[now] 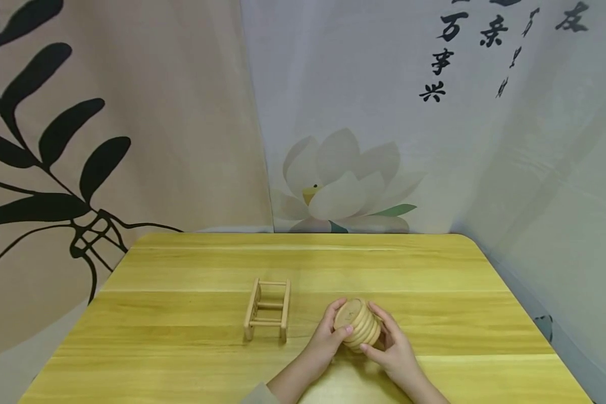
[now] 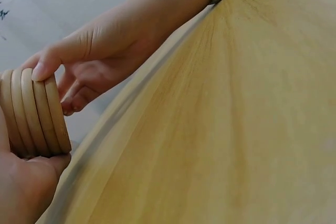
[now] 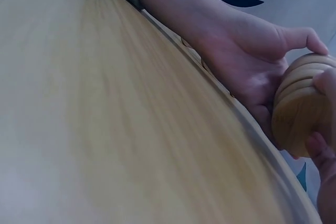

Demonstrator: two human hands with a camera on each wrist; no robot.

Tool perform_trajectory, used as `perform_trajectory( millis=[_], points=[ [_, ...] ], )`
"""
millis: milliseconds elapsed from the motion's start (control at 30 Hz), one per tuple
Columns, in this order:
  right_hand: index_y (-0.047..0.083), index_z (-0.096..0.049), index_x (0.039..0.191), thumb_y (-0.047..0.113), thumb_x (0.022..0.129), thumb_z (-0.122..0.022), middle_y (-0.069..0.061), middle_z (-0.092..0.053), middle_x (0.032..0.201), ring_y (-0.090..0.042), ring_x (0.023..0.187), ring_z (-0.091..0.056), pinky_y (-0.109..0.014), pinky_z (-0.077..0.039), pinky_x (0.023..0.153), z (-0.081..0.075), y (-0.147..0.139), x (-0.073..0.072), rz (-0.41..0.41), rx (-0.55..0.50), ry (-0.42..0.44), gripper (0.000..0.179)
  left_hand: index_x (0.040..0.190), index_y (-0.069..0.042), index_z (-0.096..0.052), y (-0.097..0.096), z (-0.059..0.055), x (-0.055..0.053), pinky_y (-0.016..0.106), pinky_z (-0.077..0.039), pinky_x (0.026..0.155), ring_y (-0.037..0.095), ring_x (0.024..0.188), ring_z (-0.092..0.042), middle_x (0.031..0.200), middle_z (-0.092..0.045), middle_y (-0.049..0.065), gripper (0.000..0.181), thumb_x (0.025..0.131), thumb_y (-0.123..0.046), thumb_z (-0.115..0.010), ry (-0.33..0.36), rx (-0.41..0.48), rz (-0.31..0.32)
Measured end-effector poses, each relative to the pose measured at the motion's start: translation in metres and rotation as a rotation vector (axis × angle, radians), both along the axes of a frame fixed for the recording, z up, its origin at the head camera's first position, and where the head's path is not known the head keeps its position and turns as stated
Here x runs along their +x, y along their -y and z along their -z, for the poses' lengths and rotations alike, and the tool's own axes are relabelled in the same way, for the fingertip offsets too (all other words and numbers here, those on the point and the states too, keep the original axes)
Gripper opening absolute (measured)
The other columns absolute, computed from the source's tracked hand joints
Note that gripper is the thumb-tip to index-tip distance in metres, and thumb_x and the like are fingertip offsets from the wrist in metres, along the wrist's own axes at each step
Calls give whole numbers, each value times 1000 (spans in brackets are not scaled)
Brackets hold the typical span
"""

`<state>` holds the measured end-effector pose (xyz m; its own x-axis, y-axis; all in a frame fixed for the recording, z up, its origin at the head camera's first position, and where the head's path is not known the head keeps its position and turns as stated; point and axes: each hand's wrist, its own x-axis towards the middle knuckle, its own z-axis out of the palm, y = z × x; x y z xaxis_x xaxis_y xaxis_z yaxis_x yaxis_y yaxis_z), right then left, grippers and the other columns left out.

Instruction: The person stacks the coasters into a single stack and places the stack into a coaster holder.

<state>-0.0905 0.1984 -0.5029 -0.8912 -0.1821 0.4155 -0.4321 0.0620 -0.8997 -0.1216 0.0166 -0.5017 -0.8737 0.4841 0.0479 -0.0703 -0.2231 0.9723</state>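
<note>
Both hands hold a stack of round wooden coasters [image 1: 365, 332] low over the table. My left hand [image 1: 328, 336] grips its left side, the thumb lying at the edge of the flat end face. On the other side my right hand [image 1: 395, 353] grips it, thumb low and fingers along the upper edge. The stack leans, with that end face turned up and toward the left. In the left wrist view the coasters [image 2: 34, 114] show edge-on, pressed together in a row. The right wrist view shows a plain round face of the stack [image 3: 299, 116], partly covered by fingers.
A small wooden rack [image 1: 270, 322] with posts and crossbars stands left of the hands. The wood-grain table [image 1: 182, 314] has its far edge against a printed cloth backdrop [image 1: 358, 84] with leaves, a lotus and writing.
</note>
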Motion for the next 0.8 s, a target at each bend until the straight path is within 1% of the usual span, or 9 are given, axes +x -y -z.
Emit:
perform_trajectory(
  millis=[133, 300, 433, 533, 633, 800],
  points=[
    [-1, -37, 143, -9, 77, -73, -7, -39, 138, -8, 121, -46, -22, -43, 95, 0, -2, -2, -9, 60, -61, 76, 150, -6, -23, 2, 1, -2, 39, -36, 105, 29, 127, -44, 143, -40, 17, 68, 91, -17, -56, -2, 12, 14],
    [-3, -40, 141, -8, 76, -75, -7, -42, 136, -10, 119, -48, -23, -44, 93, -2, -7, -1, -10, 96, -85, 75, 147, -7, -30, 4, 2, -5, 36, -39, 102, 28, 126, -45, 144, -41, 15, 68, 88, -17, -60, -14, 11, 33],
    [-2, -43, 140, -6, 74, -77, -8, -45, 133, -12, 116, -50, -24, -45, 93, -5, -10, -2, -11, 119, -98, 75, 146, -7, -32, 6, 2, -7, 35, -45, 97, 27, 120, -51, 140, -46, 15, 71, 84, -20, -64, -40, -22, 44],
    [-3, -44, 140, -5, 73, -79, -10, -47, 131, -13, 116, -50, -26, -45, 93, -7, -13, -2, -25, 141, -121, 76, 146, -7, -33, 8, 2, -7, 35, -48, 92, 26, 113, -56, 135, -50, 16, 71, 83, -18, -65, -45, -42, 51],
    [-2, -45, 139, -3, 71, -80, -12, -49, 129, -13, 115, -51, -26, -46, 92, -11, -15, -3, -33, 169, -133, 76, 146, -7, -32, 10, 1, -7, 37, -51, 88, 27, 108, -59, 132, -51, 17, 71, 84, -14, -65, -26, -24, 87],
    [3, -49, 138, 1, 71, -82, -13, -50, 129, -12, 114, -51, -28, -49, 89, -15, -19, -3, -45, 217, -122, 75, 146, -7, -28, 11, 0, -6, 40, -53, 85, 29, 102, -62, 129, -52, 17, 71, 85, -11, -63, 22, 44, 163]
  ],
)
